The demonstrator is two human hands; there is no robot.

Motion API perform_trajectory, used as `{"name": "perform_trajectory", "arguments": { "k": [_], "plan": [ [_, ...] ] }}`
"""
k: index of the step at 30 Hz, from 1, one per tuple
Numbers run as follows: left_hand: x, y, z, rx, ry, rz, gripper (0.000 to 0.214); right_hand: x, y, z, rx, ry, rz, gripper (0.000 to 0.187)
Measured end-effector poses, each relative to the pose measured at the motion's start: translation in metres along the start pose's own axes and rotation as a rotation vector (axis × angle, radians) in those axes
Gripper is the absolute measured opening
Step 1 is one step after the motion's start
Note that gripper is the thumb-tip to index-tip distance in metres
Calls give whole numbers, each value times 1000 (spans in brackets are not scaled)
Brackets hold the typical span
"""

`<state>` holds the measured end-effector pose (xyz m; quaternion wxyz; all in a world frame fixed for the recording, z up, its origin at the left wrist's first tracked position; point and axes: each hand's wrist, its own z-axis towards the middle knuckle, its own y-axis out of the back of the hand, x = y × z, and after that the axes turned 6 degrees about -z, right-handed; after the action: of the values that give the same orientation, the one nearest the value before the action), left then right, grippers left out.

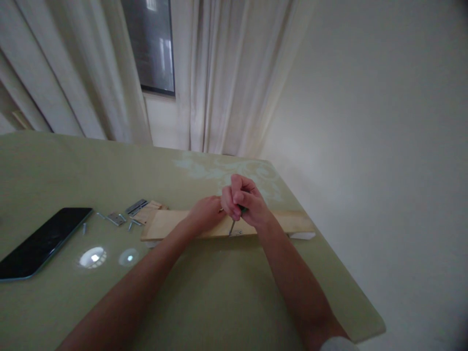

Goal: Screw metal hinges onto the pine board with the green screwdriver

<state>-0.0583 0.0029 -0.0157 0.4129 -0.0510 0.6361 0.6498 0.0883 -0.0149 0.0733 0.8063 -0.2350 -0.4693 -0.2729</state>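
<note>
A pale wooden board (171, 223) lies crosswise in front of me, raised on white pieces at both ends. My left hand (208, 213) rests on top of it, its fingers mostly hidden behind the other hand. Closed around a screwdriver (232, 227) with a green handle is my right hand (243, 200). The thin shaft slants down to a small metal hinge (237, 233) at the board's near edge. Whether the tip sits in a screw is too small to tell.
Left of the board lie a loose hinge (116, 218), several screws (85, 228), more metal hinges (137, 206) and a small wood piece (149, 211). A black phone (44, 243) is farther left. The green table's right edge (340, 273) runs beside a wall; curtains (234, 73) hang behind.
</note>
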Motion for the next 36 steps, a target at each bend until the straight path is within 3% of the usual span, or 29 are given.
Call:
{"name": "perform_trajectory", "arguments": {
  "k": [2, 4, 8, 11, 18, 25, 27, 31, 36],
  "plan": [
    [-4, 10, 0, -19, -43, -120, 29, 5, 4, 1, -137, 41, -143, 48],
    [-13, 27, -2, -9, -127, -359, 33, 18, 8, -3, -179, 48, -401, 47],
    [-35, 63, -12, 130, -242, -559, 29, 54, 9, -16, -53, 95, -1037, 36],
    [-42, 70, -18, 256, -263, -588, 28, 69, 4, -22, -46, 98, -1287, 25],
    [-24, 49, -16, 416, -236, -616, 24, 69, 4, -27, -25, 36, -1359, 23],
    [-19, 35, -14, 364, -205, -649, 22, 89, -10, -40, -234, -195, -1657, 42],
    [-14, 34, -14, 347, -204, -658, 20, 96, -18, -44, -203, -257, -1684, 40],
    [-9, 35, -15, 280, -186, -638, 17, 99, -27, -48, -35, -209, -1668, 19],
    [-14, 34, -16, 247, -204, -579, 14, 93, -29, -45, -133, -293, -1765, 28]
  ]
}}
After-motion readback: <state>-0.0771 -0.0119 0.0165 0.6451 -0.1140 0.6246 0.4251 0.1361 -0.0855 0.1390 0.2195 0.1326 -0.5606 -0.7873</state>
